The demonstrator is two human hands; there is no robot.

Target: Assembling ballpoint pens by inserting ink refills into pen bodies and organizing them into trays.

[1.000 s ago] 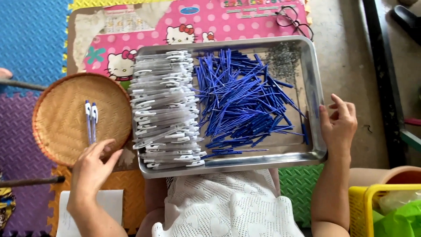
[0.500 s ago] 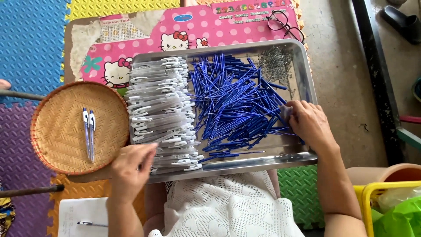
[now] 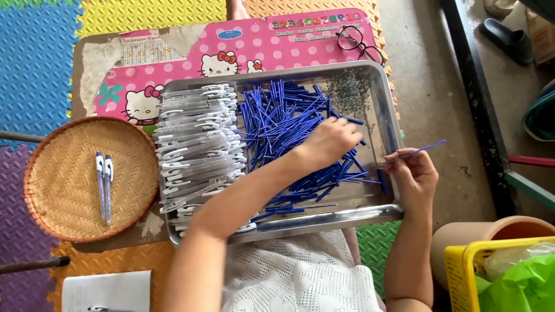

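- The right hand [image 3: 411, 176] pinches one thin blue plastic ink refill [image 3: 417, 152] at its near end, above the steel tray's [image 3: 388, 118] right rim.
- The left hand [image 3: 330, 141], fingers curled, reaches across onto the blue refill heap [image 3: 283, 118]; its grip cannot be told.
- Light, springy and slippery, a refill looks best pinched mid-shaft.

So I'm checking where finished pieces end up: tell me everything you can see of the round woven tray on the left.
The round woven tray is a shallow basket of tan wicker-like weave with a reddish-brown rim. It lies flat on a board over coloured foam mats, left of the metal tray, its right edge close to or just meeting that tray's corner. Two assembled pens, clear-bodied with white caps and blue tips, lie side by side near its middle, pointing up and down the picture. Neither hand touches it.
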